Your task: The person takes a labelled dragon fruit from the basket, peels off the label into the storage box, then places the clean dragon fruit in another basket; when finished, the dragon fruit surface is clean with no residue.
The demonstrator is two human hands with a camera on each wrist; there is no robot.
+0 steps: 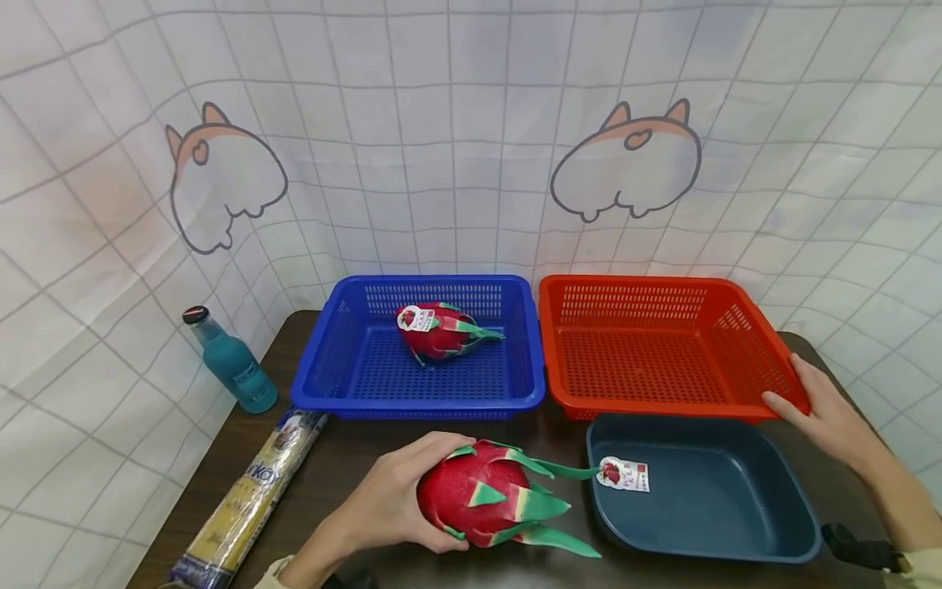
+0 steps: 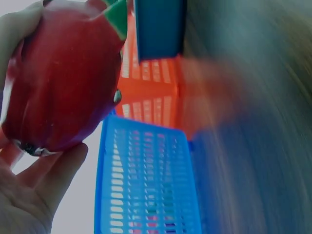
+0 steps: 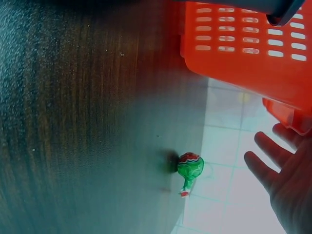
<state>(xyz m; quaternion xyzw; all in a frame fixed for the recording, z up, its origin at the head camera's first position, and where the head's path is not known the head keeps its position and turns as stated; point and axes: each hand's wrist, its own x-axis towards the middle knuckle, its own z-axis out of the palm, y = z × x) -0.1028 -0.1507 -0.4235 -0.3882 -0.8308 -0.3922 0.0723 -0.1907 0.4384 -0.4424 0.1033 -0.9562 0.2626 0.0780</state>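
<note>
My left hand (image 1: 412,491) grips a red dragon fruit (image 1: 471,495) with green leaf tips, held over the table in front of the blue basket. A white label (image 1: 624,474) at one leaf's end overlaps the dark blue tray (image 1: 692,552). In the left wrist view, fingers and thumb wrap the dragon fruit (image 2: 68,73). At the front right corner of the red basket (image 1: 633,406), my right hand (image 1: 827,413) touches the rim, its fingers fairly straight. Another dragon fruit (image 1: 445,331) with a white label lies inside the blue basket (image 1: 412,405).
At the left stand a teal bottle (image 1: 239,368) and a long pack of pasta (image 1: 250,499). A green-wrapped lollipop (image 3: 190,166) lies near the table edge in the right wrist view. A white gridded cloth (image 1: 441,164) hangs behind the baskets.
</note>
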